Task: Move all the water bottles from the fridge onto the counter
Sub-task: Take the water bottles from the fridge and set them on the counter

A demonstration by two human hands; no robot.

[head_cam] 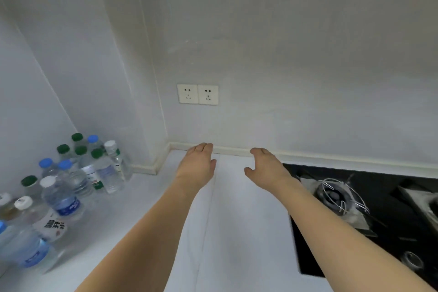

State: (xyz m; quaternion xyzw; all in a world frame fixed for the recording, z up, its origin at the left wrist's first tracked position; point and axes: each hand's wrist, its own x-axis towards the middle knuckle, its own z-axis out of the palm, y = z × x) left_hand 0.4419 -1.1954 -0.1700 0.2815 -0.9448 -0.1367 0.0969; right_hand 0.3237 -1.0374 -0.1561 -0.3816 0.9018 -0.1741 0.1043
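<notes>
Left of both hands' fingers (203, 148), water bottles (78, 173)

Well left of the fingers (206, 147), the nearest water bottles (26, 249) are blurred and cut by the picture's left edge, their labels unreadable. Right of the fingers, the stove (355, 208) runs off the right edge. Both palms face down, hidden.

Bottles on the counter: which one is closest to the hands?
The clear plastic bottle with the white cap at the cluster's right back edge, next to the green-capped ones. It stands nearest the left hand.
</notes>
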